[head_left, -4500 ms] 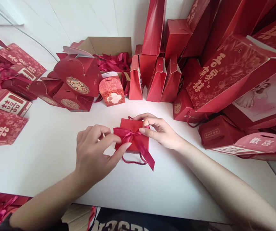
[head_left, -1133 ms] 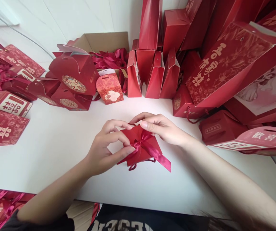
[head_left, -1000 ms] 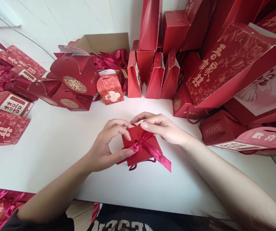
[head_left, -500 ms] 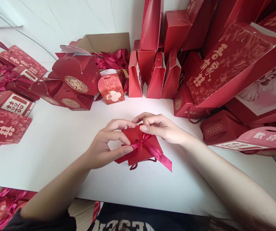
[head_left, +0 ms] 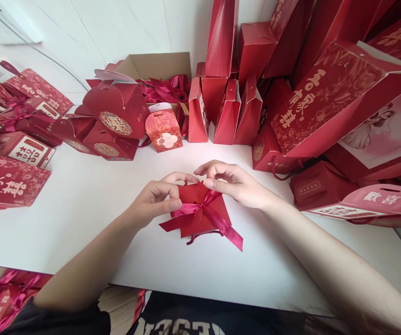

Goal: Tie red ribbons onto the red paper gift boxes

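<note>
A small red gift box [head_left: 190,191] sits on the white table in front of me. A magenta satin ribbon [head_left: 221,222] is tied in a bow across its top, with two loose tails spread toward me. My left hand [head_left: 155,197] pinches the left loop of the bow between thumb and forefinger. At the upper right of the box, my right hand [head_left: 238,185] is closed on the other loop, thumb against fingers. A dark red cord [head_left: 205,235] shows along the box's near edge. The far side of the box is partly hidden by my fingers.
Behind stands an open cardboard carton [head_left: 160,63] of loose ribbon. Folded red boxes [head_left: 116,111] and printed cartons [head_left: 10,184] crowd the left. Tall red gift boxes [head_left: 319,107] are stacked at the right. Ribboned boxes [head_left: 3,302] lie below the table's near left edge.
My left hand has drawn outward to the left with its loop, uncovering the left ribbon tail. The box has shifted slightly left. My right hand stays nearly in place.
</note>
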A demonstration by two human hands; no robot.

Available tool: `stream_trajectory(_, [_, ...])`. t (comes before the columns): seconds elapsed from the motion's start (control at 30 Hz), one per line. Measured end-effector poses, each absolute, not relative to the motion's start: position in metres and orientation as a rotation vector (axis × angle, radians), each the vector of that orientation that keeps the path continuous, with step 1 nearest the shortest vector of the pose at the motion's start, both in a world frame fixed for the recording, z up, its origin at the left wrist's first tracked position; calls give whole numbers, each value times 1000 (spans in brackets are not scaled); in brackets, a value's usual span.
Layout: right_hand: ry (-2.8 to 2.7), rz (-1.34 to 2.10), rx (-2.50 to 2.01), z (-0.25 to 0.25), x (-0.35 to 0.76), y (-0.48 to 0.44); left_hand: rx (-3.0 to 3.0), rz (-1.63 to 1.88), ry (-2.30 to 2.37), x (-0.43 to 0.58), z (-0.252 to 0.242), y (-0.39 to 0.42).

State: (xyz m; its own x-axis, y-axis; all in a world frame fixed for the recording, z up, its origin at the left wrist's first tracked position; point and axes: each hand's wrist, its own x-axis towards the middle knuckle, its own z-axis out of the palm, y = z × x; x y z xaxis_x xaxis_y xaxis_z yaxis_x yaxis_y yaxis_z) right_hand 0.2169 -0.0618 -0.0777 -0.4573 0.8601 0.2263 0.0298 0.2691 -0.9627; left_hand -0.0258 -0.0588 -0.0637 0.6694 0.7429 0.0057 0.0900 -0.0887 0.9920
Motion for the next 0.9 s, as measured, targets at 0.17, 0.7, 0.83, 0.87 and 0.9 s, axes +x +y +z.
stream_trajectory(0.17, [-1912, 499, -779, -53, 205, -87, 1420, 702, 854, -24, -70, -58])
stream_trajectory(0.7, [-2776, -85, -770, -48, 175, -142, 1787, 583, 860, -41, -62, -48])
stream_trajectory(0.83, [-2736, 39, -856, -47, 176, -142, 1851, 597, 938, -35, -61, -53])
stream_trajectory(0.87, [-2727, 49, -887, -48, 176, -142, 1861, 605, 961, -33, -61, -55])
stream_trajectory(0.9, [-2722, 41, -909, -48, 175, -142, 1867, 616, 981, -30, -61, -56])
